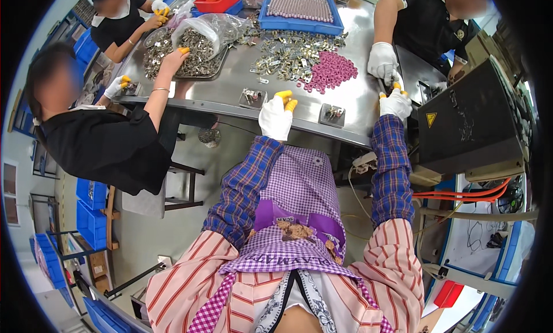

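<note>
My left hand point(275, 118), in a white glove with yellow fingertips, is at the table's near edge. Its fingers are curled together, and anything in them is too small to make out. Just left of it stands a small metal block fixture point(252, 99); a second block fixture point(332, 115) sits to its right. My right hand point(396, 106), gloved the same way, is at the table's right end, fingers drawn in around something dark and unclear. A co-worker's gloved hand point(382, 61) is just beyond it. Ahead lie pink rings point(328, 71) and loose metal parts point(280, 53).
A blue tray point(302, 25) with rows of pieces stands on the metal table point(230, 86). A bag of metal parts point(199, 36) lies at left, where a co-worker point(109, 140) reaches over. A dark machine box point(469, 117) with a warning sign stands close at right.
</note>
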A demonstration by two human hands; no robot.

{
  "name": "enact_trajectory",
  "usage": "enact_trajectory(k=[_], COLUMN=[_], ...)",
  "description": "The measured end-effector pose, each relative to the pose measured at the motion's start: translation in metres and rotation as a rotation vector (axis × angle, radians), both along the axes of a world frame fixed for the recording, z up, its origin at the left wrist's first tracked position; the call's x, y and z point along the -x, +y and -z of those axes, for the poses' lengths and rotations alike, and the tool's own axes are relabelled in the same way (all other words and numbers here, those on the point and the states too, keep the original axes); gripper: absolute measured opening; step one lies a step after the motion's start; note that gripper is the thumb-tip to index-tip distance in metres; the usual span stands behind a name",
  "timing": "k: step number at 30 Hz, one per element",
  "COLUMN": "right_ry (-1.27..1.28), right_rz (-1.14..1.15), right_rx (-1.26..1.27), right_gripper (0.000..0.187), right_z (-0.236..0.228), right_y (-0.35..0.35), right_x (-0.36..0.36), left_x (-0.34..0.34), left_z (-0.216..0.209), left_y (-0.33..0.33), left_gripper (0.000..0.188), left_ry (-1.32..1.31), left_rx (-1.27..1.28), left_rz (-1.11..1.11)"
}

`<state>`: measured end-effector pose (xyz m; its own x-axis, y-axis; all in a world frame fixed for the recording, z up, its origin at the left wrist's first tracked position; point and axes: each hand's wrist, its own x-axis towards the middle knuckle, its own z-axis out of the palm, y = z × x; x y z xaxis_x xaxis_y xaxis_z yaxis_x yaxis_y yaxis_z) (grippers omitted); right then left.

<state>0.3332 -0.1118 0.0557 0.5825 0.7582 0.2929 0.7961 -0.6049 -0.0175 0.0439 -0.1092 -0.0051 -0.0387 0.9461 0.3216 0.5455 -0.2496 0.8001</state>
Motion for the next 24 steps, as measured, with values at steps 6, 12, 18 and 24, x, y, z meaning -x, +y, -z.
enact_trajectory(k=[6,12,18,24], right_ry=[0.310,0.250,0.178,0.296], right_rz=[-0.482,-0.553,-0.555,-0.519], right_rx=[-0.283,0.016,-0.045,-0.058], right_gripper=[0.030,0.024,0.022,0.024], right_z=[0.048,0.013,0.016,-0.030], right_y=[0.013,0.029,0.024,-0.046], right_x=[-0.004,0.066,0.060,0.083], left_x=[-0.003,0.002,0.001,0.005], left_z=[0.013,0.010,0.007,0.015], left_y=[-0.001,-0.002,-0.003,0.000], left_gripper=[0.018,0.018,0.018,0.021], left_ry=[0.258,0.349,0.301,0.308], left_rx=[-0.316,-0.303,-0.301,-0.274], left_rz=[0.088,0.027,0.045,0.022])
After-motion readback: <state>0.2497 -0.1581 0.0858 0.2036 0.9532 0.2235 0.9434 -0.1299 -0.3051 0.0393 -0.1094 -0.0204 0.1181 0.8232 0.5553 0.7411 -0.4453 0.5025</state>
